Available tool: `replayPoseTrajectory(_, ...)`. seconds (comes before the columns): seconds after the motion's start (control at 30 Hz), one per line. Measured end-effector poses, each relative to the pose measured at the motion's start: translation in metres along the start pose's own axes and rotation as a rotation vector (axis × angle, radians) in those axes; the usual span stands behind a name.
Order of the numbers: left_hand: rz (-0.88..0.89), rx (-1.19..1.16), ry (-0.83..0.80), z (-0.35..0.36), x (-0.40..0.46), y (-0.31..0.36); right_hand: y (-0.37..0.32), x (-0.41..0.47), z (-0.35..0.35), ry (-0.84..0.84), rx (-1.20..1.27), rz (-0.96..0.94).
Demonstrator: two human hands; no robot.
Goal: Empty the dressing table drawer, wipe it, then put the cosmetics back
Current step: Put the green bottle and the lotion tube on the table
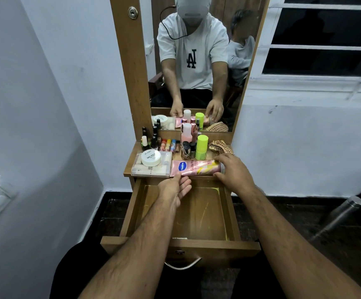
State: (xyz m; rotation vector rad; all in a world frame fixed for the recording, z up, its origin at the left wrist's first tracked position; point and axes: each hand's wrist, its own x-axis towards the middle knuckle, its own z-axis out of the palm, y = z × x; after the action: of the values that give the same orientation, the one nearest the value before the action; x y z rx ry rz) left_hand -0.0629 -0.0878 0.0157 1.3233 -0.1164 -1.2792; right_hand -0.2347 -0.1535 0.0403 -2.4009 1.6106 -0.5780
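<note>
Both hands grip one pink Vaseline lotion tube (196,167), lying flat along the front edge of the dressing table top (128,169). Left hand (176,188) pinches the flat crimped end from below; right hand (232,171) curls over the cap end. Tube glossy, soft plastic. Wooden drawer (196,214) pulled open at 6 o'clock of the tube, interior bare. At 9 o'clock, touching the tube: clear plastic box (151,169) bearing a white round jar (151,157). At 12 o'clock: neon-green bottle (202,149); checked cloth (220,147) at 1 o'clock.
</note>
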Motion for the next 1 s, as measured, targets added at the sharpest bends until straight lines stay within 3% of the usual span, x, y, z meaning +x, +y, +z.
replayPoseTrajectory(1.0, 0.016, 0.012, -0.01, -0.0018, -0.0003, -0.0007, 0.0022, 0.0044, 0.0058, -0.049, -0.044, 0.008)
